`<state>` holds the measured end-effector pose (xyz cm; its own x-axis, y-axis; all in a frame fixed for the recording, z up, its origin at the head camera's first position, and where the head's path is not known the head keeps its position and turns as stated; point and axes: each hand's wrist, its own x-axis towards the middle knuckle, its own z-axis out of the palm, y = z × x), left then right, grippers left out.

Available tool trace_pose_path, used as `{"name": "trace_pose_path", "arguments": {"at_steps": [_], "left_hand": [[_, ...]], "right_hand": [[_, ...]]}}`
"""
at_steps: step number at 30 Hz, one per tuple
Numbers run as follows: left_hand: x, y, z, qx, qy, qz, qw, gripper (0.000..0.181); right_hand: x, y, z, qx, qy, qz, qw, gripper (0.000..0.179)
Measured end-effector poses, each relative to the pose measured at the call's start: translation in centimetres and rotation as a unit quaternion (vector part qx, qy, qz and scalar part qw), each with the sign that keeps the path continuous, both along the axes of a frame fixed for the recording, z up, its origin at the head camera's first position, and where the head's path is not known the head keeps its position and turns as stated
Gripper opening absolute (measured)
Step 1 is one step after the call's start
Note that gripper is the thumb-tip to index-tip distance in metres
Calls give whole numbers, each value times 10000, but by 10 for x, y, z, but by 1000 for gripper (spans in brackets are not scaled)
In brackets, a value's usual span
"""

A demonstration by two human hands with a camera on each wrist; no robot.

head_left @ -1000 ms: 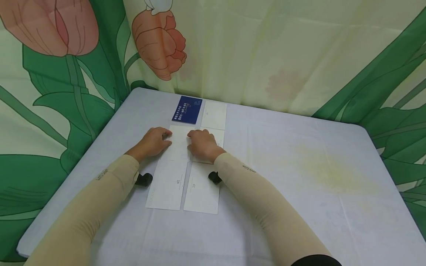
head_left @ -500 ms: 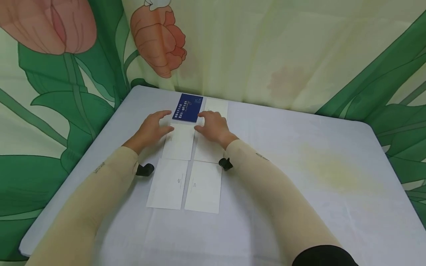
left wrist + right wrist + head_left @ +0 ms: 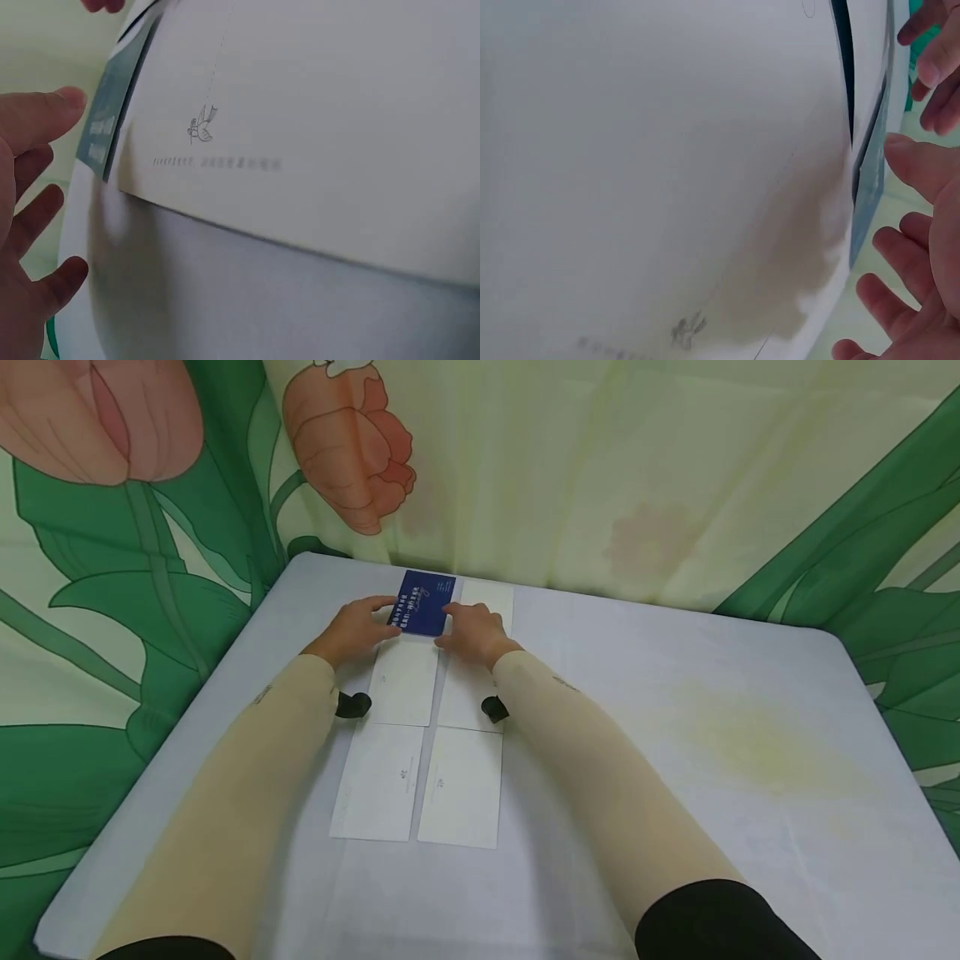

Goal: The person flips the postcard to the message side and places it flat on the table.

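A dark blue card (image 3: 423, 602) with white lettering lies flat at the far end of the table. My left hand (image 3: 356, 628) is at its left side, fingers spread and thumb tip close to the near left corner. At the card's right side is my right hand (image 3: 474, 633), over the white cards in the right column. In the left wrist view, the fingers (image 3: 37, 120) are spread beside the blue card (image 3: 112, 112). The right wrist view shows the thumb (image 3: 919, 161) by the blue card's edge (image 3: 870, 195); whether it touches cannot be told.
White cards lie in two columns toward me, including a left upper card (image 3: 405, 685), a left lower card (image 3: 377, 785), and a right lower card (image 3: 460, 789). They rest on a white-covered table (image 3: 637, 760). A flower-patterned curtain (image 3: 555, 468) hangs behind.
Both hands have moved away from me, from the white cards to the sides of the blue card. Over the last half second, the left hand has come closer to the blue card.
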<state>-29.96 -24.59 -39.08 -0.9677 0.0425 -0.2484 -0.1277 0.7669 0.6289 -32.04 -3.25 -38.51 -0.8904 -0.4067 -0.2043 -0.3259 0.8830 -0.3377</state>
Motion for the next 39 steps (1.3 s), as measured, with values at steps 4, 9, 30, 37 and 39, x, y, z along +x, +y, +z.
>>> {"name": "trace_pose_path", "arguments": {"at_steps": [4, 9, 30, 37, 39], "left_hand": [[-9, 1, -3, -208, -77, -139, 9997, 70], [-16, 3, -5, -536, -137, -363, 9978, 71], [-21, 7, -7, -1172, -158, -475, 9919, 63], [-22, 5, -12, -1030, 269, -469, 9932, 51], [-22, 5, -13, -1002, 364, -432, 9934, 49]], "right_hand": [[-5, -7, -3, 69, 62, -50, 9999, 67], [-10, -13, -5, 240, 178, 85, 9995, 71], [-18, -18, -13, 663, 360, 326, 9966, 52], [-16, -17, -10, 632, 426, 451, 9961, 50], [-15, -17, -9, 651, 443, 478, 9958, 51]]}}
